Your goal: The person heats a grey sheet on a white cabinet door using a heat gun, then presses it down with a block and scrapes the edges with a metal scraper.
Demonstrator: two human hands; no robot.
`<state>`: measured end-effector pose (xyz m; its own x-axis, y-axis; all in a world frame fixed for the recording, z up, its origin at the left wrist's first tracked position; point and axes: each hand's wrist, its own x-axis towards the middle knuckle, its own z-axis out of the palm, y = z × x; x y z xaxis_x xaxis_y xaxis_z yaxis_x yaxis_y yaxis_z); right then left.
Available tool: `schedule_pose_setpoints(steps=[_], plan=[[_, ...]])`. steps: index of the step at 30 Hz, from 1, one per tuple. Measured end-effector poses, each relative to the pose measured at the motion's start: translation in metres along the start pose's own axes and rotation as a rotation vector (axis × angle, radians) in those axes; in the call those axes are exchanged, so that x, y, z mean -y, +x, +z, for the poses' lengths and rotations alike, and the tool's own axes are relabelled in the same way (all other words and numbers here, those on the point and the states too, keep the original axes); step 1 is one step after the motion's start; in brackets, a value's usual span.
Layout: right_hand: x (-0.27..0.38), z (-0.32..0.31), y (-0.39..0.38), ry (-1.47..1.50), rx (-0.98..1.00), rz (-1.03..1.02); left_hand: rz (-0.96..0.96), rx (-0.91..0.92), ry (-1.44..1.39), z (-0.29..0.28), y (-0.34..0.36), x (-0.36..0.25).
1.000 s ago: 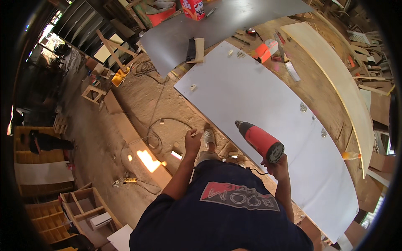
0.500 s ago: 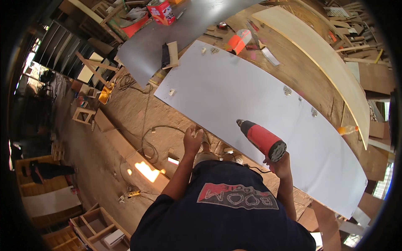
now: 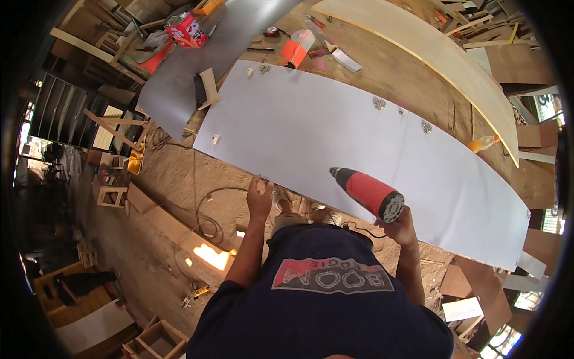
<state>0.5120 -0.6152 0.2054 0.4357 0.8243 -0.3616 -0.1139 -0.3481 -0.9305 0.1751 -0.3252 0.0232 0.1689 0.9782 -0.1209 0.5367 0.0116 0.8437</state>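
Far-left person: in dark clothes, well apart from the white panel, beyond its left end.
Grey sheet: just off the panel's left end, bearing a red tin.
Left hand: at the panel's near edge; fingers parted and slightly bent, with nothing visible in them; contact with the edge cannot be told.
Heat gun: red and black, above the panel's near half, nozzle pointing toward the panel's left end.
Hinges: metal, two near the middle of the panel's far edge, another near its left end.
Right hand: at the panel's near edge, fingers closed round the heat gun's handle, largely hidden by its body.
Bottle: orange, beyond the panel's far edge, toward the right.
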Motion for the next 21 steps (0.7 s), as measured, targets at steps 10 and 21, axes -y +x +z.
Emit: schedule_pose_setpoints(steps=[10,21], plan=[[-0.007,0.006,-0.004,-0.009,0.036,-0.021,0.092,-0.047,0.032,0.001,-0.005,0.005],[0.002,0.024,0.017,-0.009,-0.027,-0.101,-0.513,0.088,-1.108,-0.027,0.004,-0.047]])
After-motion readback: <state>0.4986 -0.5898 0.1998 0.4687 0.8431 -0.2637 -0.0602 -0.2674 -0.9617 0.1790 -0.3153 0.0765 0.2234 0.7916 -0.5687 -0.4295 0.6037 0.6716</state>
